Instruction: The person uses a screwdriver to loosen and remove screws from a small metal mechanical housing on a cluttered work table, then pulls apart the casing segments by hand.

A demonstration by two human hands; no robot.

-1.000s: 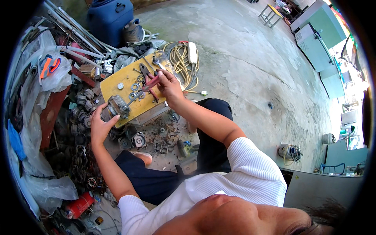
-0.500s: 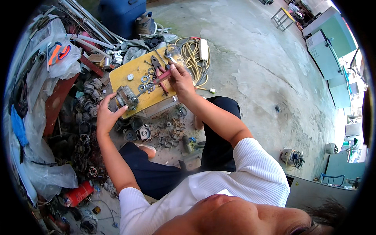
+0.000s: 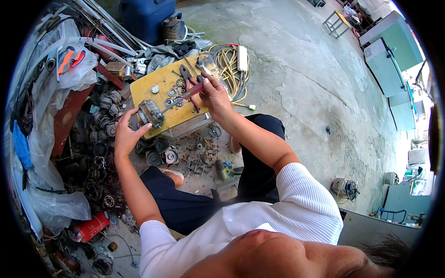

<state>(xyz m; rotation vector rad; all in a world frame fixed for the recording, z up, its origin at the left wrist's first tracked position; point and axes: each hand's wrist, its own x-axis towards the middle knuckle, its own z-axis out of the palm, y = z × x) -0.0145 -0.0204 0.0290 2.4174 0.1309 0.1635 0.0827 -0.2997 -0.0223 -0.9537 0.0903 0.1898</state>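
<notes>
On a yellow-topped low table (image 3: 141,88) sits a dirty metal motor core (image 3: 151,113). My left hand (image 3: 126,137) grips it from the left, thumb at the near side and fingers at the far side. A screwdriver (image 3: 194,90) with a dark red handle is in my right hand (image 3: 216,98), fingers wrapped round the handle. Its shaft slants down-left, and the tip meets the core's right side; the exact contact is too small to see. Between the hands lie several metal rings and bearings (image 3: 172,91), a white disc (image 3: 155,89) and red-handled pliers (image 3: 186,74).
A wrench (image 3: 200,64) lies at the table's far corner, beside a coiled cable (image 3: 227,69) with a white power strip (image 3: 242,59). Heaped motor parts (image 3: 104,162) fill the left floor. A green cordless drill (image 3: 224,170) stands near my knees. A blue barrel (image 3: 147,23) stands behind.
Both hands keep their grips on the core and the screwdriver. The view has shifted very slightly; otherwise little differs.
</notes>
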